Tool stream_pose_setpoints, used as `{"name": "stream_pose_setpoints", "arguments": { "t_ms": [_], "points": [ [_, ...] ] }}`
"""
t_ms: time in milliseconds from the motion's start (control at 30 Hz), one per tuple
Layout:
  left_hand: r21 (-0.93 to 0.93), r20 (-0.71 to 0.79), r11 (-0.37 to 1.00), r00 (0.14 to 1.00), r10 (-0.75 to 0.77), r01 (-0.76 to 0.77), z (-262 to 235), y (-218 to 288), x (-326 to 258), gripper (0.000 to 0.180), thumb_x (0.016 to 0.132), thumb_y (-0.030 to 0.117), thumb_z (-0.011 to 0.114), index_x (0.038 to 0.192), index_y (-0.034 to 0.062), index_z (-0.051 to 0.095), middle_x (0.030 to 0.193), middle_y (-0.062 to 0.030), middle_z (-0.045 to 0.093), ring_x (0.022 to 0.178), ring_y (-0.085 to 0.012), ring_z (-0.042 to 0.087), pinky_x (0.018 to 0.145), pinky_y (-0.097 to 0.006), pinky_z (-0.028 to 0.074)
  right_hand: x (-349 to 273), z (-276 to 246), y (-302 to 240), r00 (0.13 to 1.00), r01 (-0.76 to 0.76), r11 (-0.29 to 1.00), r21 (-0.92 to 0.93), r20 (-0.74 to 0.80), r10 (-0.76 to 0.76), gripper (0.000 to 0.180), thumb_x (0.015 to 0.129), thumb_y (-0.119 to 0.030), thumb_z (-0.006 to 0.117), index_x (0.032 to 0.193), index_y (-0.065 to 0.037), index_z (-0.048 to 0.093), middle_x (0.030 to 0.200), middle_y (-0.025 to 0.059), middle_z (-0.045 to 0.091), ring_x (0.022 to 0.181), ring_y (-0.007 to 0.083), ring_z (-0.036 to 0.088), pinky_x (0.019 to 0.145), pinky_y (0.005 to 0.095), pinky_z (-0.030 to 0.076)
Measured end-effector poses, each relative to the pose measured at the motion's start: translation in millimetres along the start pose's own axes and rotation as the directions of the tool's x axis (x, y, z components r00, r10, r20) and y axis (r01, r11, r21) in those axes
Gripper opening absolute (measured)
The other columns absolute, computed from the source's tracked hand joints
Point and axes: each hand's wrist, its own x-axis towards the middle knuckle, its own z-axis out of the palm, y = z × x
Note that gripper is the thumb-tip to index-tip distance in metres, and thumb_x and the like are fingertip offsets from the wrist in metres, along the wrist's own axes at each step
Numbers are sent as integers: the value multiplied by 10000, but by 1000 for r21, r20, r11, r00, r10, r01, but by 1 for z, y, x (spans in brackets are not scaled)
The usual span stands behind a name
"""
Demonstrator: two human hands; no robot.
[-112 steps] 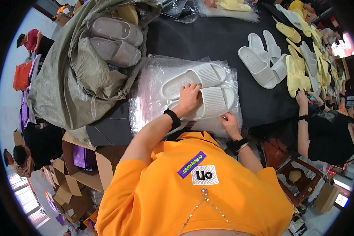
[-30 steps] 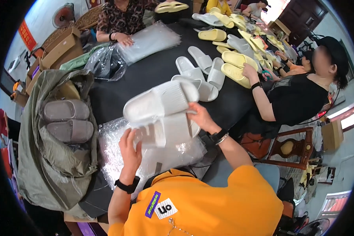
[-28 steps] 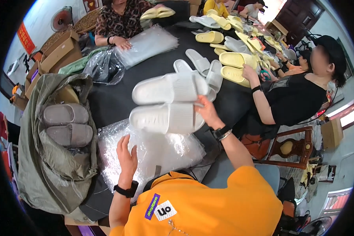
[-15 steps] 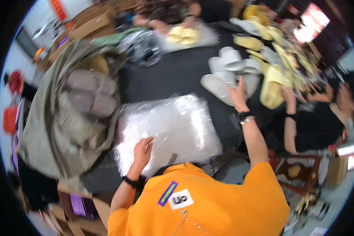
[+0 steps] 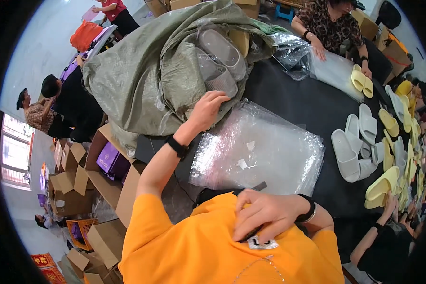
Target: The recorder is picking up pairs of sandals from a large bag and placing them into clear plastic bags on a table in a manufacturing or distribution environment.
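My left hand (image 5: 207, 111) reaches to the mouth of a large olive-green woven sack (image 5: 132, 71). Its loosely bent fingers are at the lower end of a pair of grey slippers (image 5: 222, 54) wrapped in clear plastic; no firm grip shows. Close in front of my chest hovers my right hand (image 5: 267, 215), fingers loosely curled and apart, with nothing visible in them. Between my arms and the far side of the table lies a stack of clear plastic bags (image 5: 274, 151). Several loose light-grey slippers (image 5: 345, 154) sit to its right.
Yellow slippers (image 5: 382, 187) and grey ones crowd the right end of the black table (image 5: 279, 97). Across it, a person (image 5: 333, 28) handles a yellow pair (image 5: 362, 80) on plastic bags. Another person's hand (image 5: 388, 206) is at the right. Open cardboard boxes (image 5: 106, 241) stand at my left.
My view has swung left. My left hand has moved from the plastic bags to the slippers in the sack. My right hand has left the loose grey slippers and come back to my chest.
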Motion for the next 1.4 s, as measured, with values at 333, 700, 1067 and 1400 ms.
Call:
{"name": "stream_pose_setpoints", "arguments": {
  "t_ms": [333,700,1067,1400],
  "points": [
    [158,81,837,838,-540,524,79,-70,45,698,698,87,549,1324,72,241,1237,-299,343,1104,-483,355,957,-482,310,11,-6,-28,993,-108,955,-276,21,118,381,820,-424,508,955,-75,584,864,42,562,984,258,402,907,408,211],
    [239,-56,787,817,-573,568,105,-111,50,480,685,80,574,1131,-1,418,1155,-246,381,1071,-434,362,938,-493,290,5,-7,-18,985,-150,947,-283,-127,119,386,832,-431,477,892,-66,585,815,37,534,928,242,391,912,408,192],
    [-72,-59,907,906,-419,415,51,-75,94,277,696,126,637,930,12,540,810,-153,597,761,-329,568,698,-377,437,10,7,-17,980,-66,957,-282,-199,9,406,800,-439,514,915,-55,584,908,39,556,972,287,387,928,410,195],
    [-505,468,688,835,-288,521,42,84,34,243,757,170,648,897,3,540,724,-1,504,681,-72,453,595,-229,380,-61,-11,-10,881,-57,998,18,-470,59,398,833,-438,484,917,-71,610,948,59,593,1020,271,472,919,386,309]
  ]
}}
